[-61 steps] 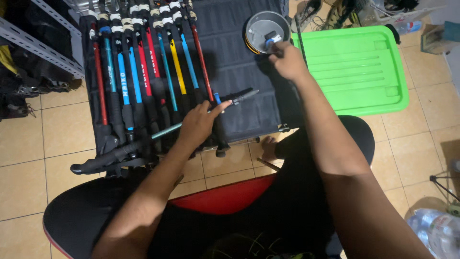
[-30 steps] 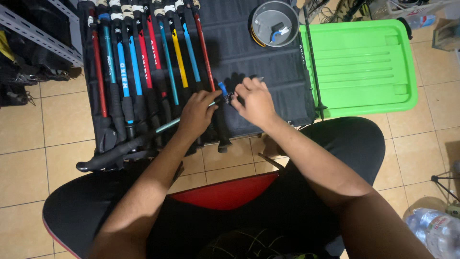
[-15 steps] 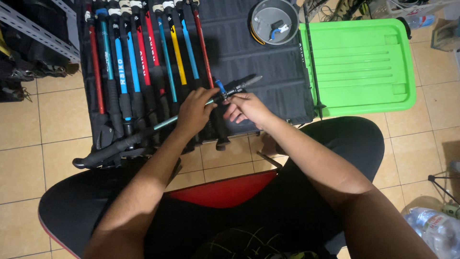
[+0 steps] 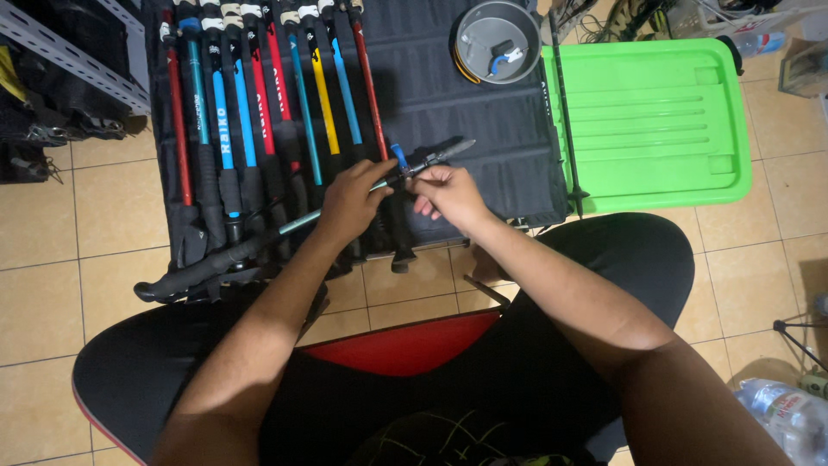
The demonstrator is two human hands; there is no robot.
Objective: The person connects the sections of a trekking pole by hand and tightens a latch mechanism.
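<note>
My left hand [image 4: 349,200] grips the shaft of a dark trekking pole [image 4: 259,243] that lies slantwise, its black handle at the lower left and its tip at the upper right. My right hand [image 4: 448,194] pinches the same pole near its locking part, just right of the left hand. Under both hands lies a dark mat [image 4: 466,112] with a row of several poles [image 4: 259,103] in red, blue, yellow and teal. A round grey metal bowl [image 4: 498,40] holding small parts sits at the mat's top edge.
A bright green plastic lid [image 4: 655,121] lies right of the mat, with a thin black pole section [image 4: 562,112] along its left edge. Tiled floor surrounds everything. A metal shelf rail [image 4: 69,60] is at upper left; a plastic bottle [image 4: 785,418] at lower right.
My right hand came back from the grey bowl to the slanted pole and now pinches it beside my left hand. The left hand has kept its grip on the pole.
</note>
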